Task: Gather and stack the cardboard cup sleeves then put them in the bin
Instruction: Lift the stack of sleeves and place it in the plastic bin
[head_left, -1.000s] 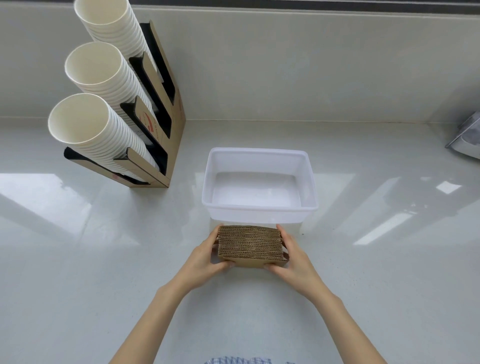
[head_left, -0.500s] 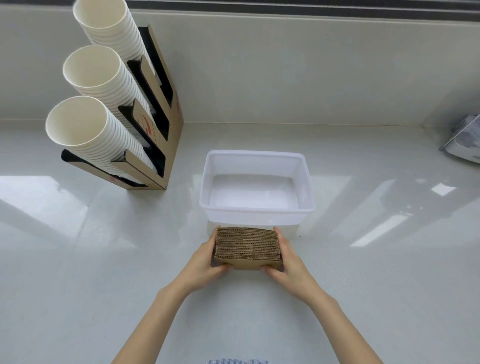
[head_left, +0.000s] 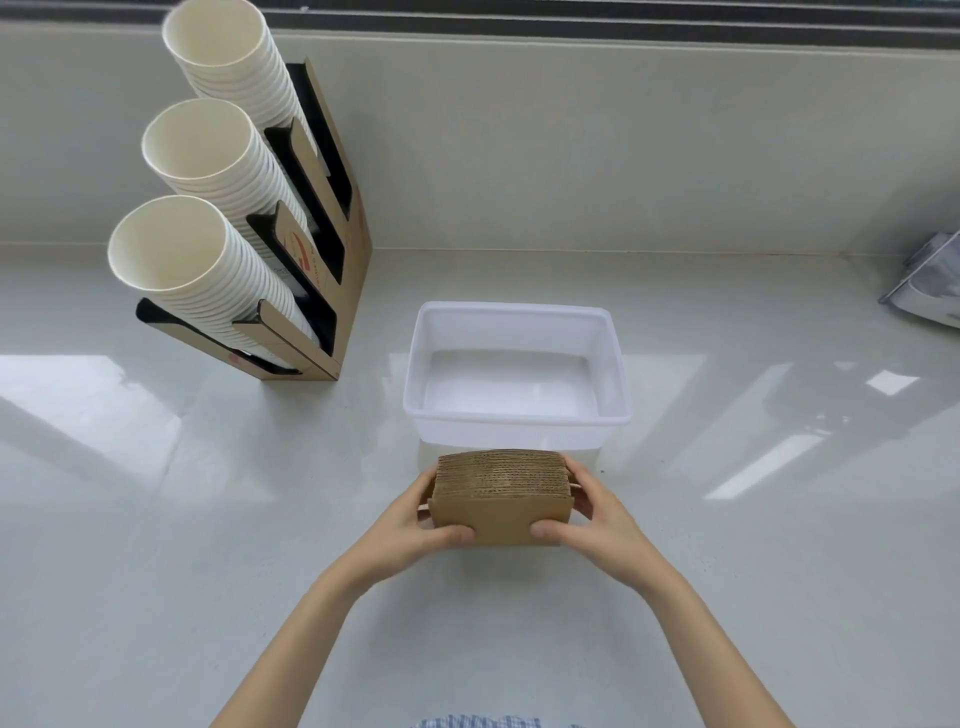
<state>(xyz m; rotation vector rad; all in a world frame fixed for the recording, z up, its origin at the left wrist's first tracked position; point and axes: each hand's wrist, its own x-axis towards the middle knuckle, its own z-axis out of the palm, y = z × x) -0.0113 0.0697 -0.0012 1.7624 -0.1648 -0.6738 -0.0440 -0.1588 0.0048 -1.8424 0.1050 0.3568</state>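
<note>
We observe a white plastic bin (head_left: 517, 426) standing on the pale counter (head_left: 156, 519) just past centre; its interior holds nothing. At 10 o'clock from the bin, a cardboard cup dispenser (head_left: 332, 291) carries three tilted columns of nested white paper cups (head_left: 208, 208), one column per slot, with the open mouths facing us. At 3 o'clock, at the frame edge, a grey-white object (head_left: 930, 291) lies on the counter; we cannot identify it.

The stack of cardboard cup sleeves (head_left: 501, 496) sits at 6 o'clock from the bin, just beside its near wall and outside it. We cannot tell whether the stack rests on the counter or is raised off it. The sleeves stand on edge, pressed together into one block, the corrugated edges facing up.

Our left hand (head_left: 415, 525) grips the block's 9 o'clock end, fingers curled behind, thumb on the front face. Our right hand (head_left: 597, 519) grips the 3 o'clock end likewise. Both hands are closed around the block, clamping it between them.
</note>
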